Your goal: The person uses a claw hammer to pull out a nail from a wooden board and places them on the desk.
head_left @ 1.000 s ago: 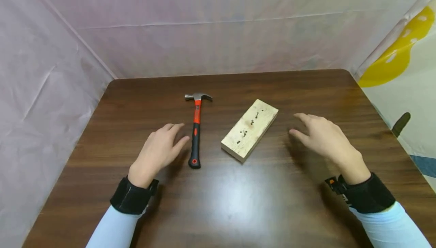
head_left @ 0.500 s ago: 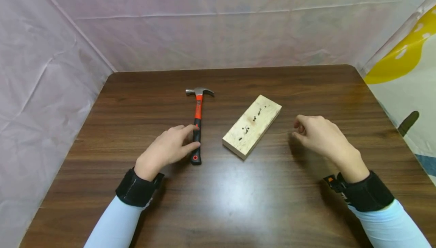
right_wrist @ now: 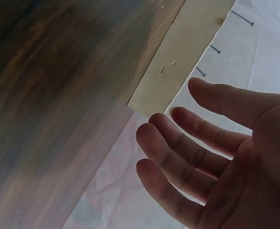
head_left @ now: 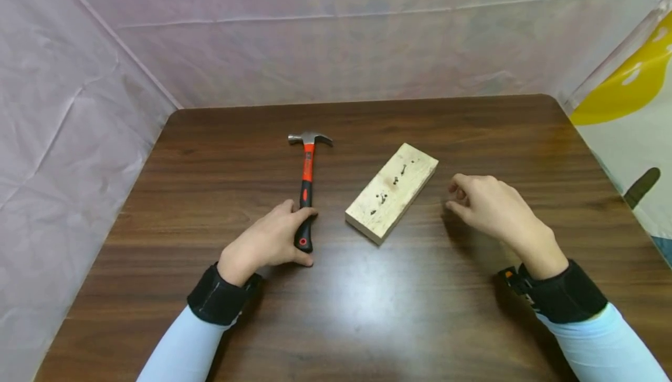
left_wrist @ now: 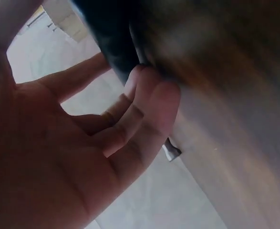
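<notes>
A claw hammer (head_left: pixel 307 163) with an orange and black handle lies on the table, its steel head toward the far edge. My left hand (head_left: pixel 270 239) is at the lower end of its handle, index finger across the grip and thumb spread beyond the butt. In the left wrist view the fingers (left_wrist: pixel 144 109) reach the dark handle (left_wrist: pixel 108 38) but do not close round it. A pale wooden block (head_left: pixel 391 193) lies right of the hammer; the right wrist view shows several nails (right_wrist: pixel 216 49) standing up from it. Right of the block, my right hand (head_left: pixel 493 207) holds nothing, fingers loosely bent.
The brown wooden table (head_left: pixel 420 312) carries both items. A pale cloth (head_left: pixel 336 55) hangs behind its far edge, and another covers the left side. On the right is a light sheet with a yellow shape (head_left: pixel 625 93).
My left hand has moved right onto the hammer handle, its thumb dropping toward the butt. My right hand's fingers have bent a little more. The head view has shifted slightly.
</notes>
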Demonstrator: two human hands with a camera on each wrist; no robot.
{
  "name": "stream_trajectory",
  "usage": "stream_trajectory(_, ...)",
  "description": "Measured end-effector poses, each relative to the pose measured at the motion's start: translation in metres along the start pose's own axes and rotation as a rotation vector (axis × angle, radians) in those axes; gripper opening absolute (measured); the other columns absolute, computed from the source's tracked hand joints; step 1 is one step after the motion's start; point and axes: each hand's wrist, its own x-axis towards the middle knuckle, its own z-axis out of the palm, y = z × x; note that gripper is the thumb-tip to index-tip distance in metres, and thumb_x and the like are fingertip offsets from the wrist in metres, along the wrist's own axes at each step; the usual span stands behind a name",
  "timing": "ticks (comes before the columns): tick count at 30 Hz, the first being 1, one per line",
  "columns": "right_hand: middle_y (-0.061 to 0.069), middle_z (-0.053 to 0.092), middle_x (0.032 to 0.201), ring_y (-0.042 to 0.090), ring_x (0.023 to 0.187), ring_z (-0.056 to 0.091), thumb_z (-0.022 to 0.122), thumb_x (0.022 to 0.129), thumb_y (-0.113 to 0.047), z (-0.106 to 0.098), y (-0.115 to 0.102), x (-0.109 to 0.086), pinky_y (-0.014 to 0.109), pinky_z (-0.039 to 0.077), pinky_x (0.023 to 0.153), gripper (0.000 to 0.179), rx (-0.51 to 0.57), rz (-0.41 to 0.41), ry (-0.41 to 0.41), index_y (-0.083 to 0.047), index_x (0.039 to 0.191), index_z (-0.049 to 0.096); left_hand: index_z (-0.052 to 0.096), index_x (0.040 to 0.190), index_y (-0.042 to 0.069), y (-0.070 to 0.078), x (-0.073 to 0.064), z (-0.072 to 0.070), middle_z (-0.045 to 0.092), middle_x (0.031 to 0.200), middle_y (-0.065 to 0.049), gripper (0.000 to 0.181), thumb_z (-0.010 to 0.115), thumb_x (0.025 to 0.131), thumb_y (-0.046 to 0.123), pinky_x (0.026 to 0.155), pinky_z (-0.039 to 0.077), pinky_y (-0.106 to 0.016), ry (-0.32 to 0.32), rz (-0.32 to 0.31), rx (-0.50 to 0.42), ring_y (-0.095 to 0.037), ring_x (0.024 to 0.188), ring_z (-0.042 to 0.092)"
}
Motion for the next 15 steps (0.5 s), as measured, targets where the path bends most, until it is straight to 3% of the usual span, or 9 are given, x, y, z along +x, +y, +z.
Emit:
stream_trajectory(7, 0.007, 0.073, 0.094, 0.026, 0.086, 0.070, 0.076, 0.094, -0.023, 0.0004, -0.0014, 0.0021, 0.052, 0.057, 0.071, 0.026, -0.006, -0.002, -0.011, -0.004, 0.111, 0.070, 0.054, 0.146, 0.010, -0.0004, -0.0039, 0.0005, 0.051, 0.104, -0.009, 0.080, 0.092, 0.076, 0.020, 0.068, 0.048, -0.032, 0.065, 0.082, -0.010, -0.020, 0.085, 0.050)
stream_trajectory(11, 0.007, 0.073, 0.095, 0.026, 0.085, 0.070, 0.076, 0.095, -0.023, 0.0010, -0.0013, 0.0024, 0.053, 0.057, 0.071, 0.027, -0.008, -0.001, -0.015, -0.003, 0.112, 0.069, 0.055, 0.145, 0.009, 0.0008, -0.0078, -0.0026, 0.050, 0.103, -0.009, 0.075, 0.084, 0.077, 0.020, 0.064, 0.046, -0.031, 0.111, 0.123, -0.021, -0.020, 0.083, 0.049)
stream_trajectory(15, 0.008, 0.073, 0.096, 0.027, 0.086, 0.070, 0.076, 0.095, -0.024, 0.0008, -0.0017, 0.0021, 0.053, 0.057, 0.071, 0.028, -0.009, 0.002, -0.021, -0.003, 0.112, 0.069, 0.058, 0.141, 0.009, 0.0010, -0.0103, -0.0050, 0.051, 0.103, -0.008, 0.070, 0.078, 0.076, 0.024, 0.063, 0.044, -0.031, 0.200, 0.202, -0.027, -0.019, 0.081, 0.047)
